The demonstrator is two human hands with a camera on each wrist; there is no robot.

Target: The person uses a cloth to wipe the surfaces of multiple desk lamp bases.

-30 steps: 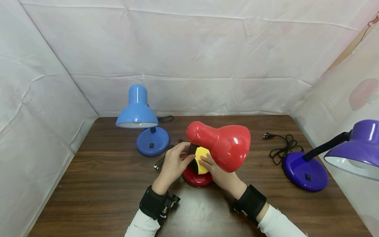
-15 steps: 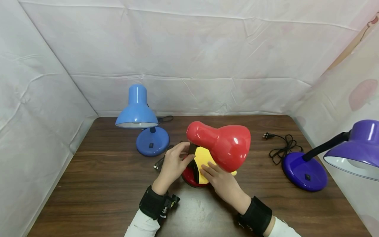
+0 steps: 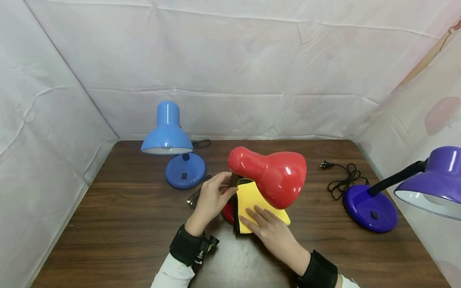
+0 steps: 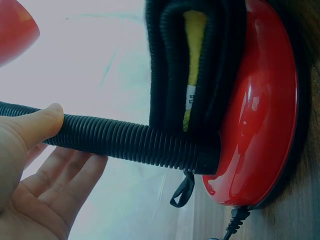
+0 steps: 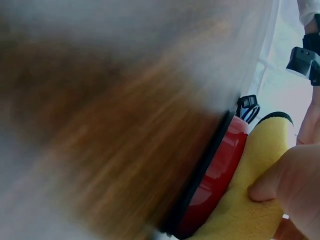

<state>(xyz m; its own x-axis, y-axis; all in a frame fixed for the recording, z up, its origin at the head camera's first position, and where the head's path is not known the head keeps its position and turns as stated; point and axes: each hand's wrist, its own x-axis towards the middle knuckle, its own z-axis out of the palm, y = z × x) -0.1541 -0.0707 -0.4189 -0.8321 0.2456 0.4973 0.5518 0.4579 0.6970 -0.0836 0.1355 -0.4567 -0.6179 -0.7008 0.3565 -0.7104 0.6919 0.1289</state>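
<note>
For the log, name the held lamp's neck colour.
Black; the neck shows best in the left wrist view.

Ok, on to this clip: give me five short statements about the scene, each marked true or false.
1. The right hand touches the yellow cloth. True.
2. The left hand holds nothing. False: it holds the black neck of the red lamp.
3. In the head view, the blue lamp stands left of the red lamp. True.
4. Both wrists are bare. False: each wears a black band.
5. A black plug lies near the purple lamp. True.
</note>
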